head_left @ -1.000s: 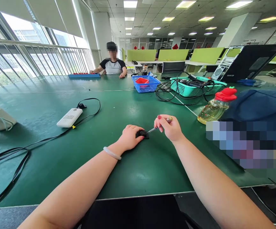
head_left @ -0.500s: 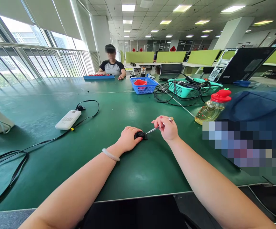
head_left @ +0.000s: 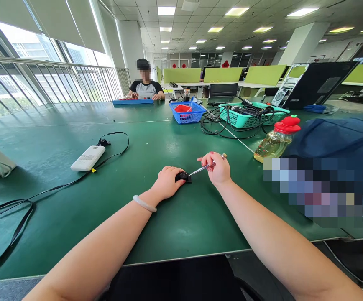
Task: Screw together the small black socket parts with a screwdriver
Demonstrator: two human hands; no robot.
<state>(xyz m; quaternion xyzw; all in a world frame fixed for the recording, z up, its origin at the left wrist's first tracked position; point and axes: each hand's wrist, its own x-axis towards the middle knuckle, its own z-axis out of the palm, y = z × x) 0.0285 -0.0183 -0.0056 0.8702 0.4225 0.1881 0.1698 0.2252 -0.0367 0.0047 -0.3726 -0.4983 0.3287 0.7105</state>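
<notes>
My left hand (head_left: 168,183) grips a small black part (head_left: 184,177) against the green tabletop (head_left: 181,225), thumb at its near side and fingers over its far side. What kind of part it is, I cannot make out. In my right hand (head_left: 218,168) is a thin silver screwdriver-like tool (head_left: 199,170), closed between the fingers and slanting down to the left. Its tip meets the right side of the black part. A brownish end of the tool sticks out above the hand.
Left lies a white power bank (head_left: 88,158) with a black cable. A bottle with a red cap (head_left: 277,140) and a dark blue bag (head_left: 338,150) sit right. Farther back are a blue basket (head_left: 187,113), a teal basket (head_left: 247,118) with cables, and a seated person (head_left: 145,85).
The whole view has shifted slightly left. Both my hands keep their grips, with the tool tip still at the black part. The far person's hands have moved slightly along the blue tray.
</notes>
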